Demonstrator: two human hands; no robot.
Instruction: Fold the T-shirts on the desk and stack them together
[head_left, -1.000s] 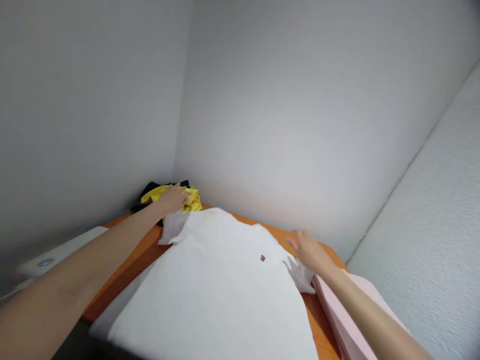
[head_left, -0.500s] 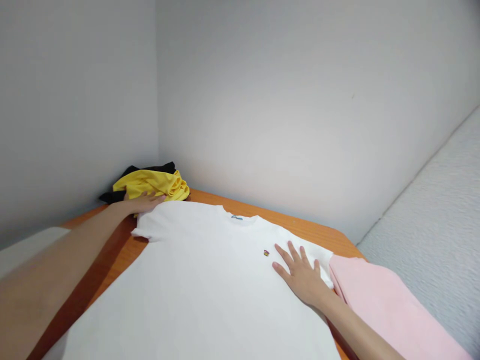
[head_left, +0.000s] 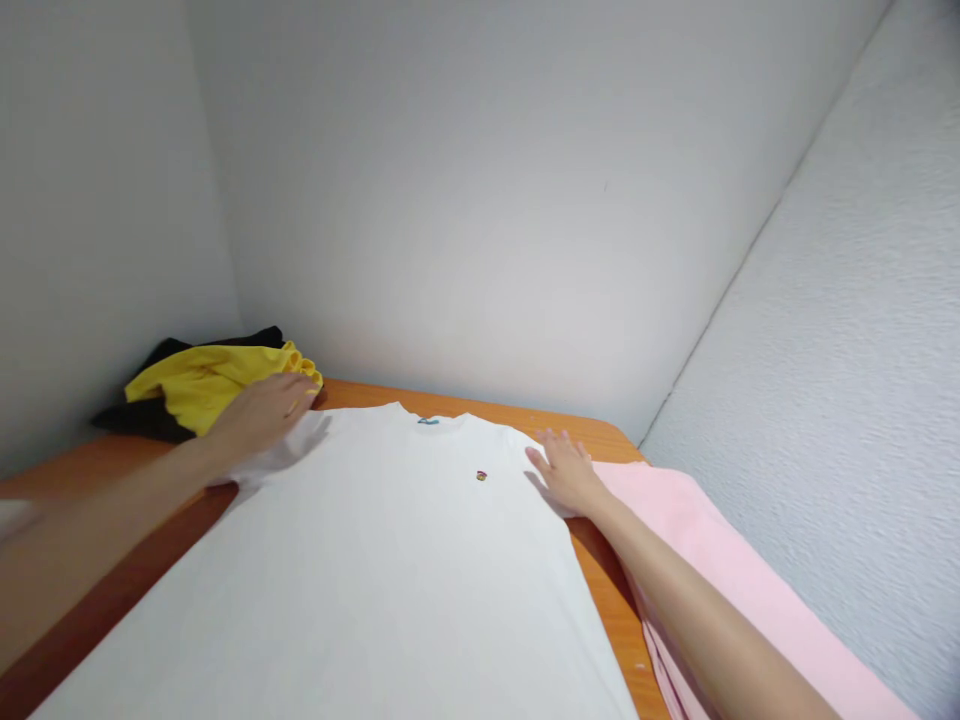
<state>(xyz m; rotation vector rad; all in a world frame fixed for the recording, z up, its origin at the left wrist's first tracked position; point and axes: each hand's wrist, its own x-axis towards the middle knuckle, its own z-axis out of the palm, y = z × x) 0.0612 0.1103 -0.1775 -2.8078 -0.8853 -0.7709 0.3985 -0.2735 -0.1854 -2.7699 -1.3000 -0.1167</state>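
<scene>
A white T-shirt (head_left: 375,560) lies spread flat, front up, on an orange wooden table (head_left: 487,412), collar toward the far wall, with a small emblem (head_left: 481,475) on the chest. My left hand (head_left: 259,412) rests flat on the shirt's left sleeve, fingers stretched out, just beside a yellow garment (head_left: 202,385). My right hand (head_left: 566,470) lies flat with spread fingers on the shirt's right shoulder and sleeve, next to a pink garment (head_left: 720,560).
The yellow garment lies on a black garment (head_left: 157,420) in the far left corner. The pink cloth runs along the table's right side against a textured white wall (head_left: 840,350). Plain grey walls close the table at the back and left.
My view has turned left and the shirt now lies flatter. My left hand slid from the yellow garment onto the left sleeve; my right hand moved outward to the right shoulder.
</scene>
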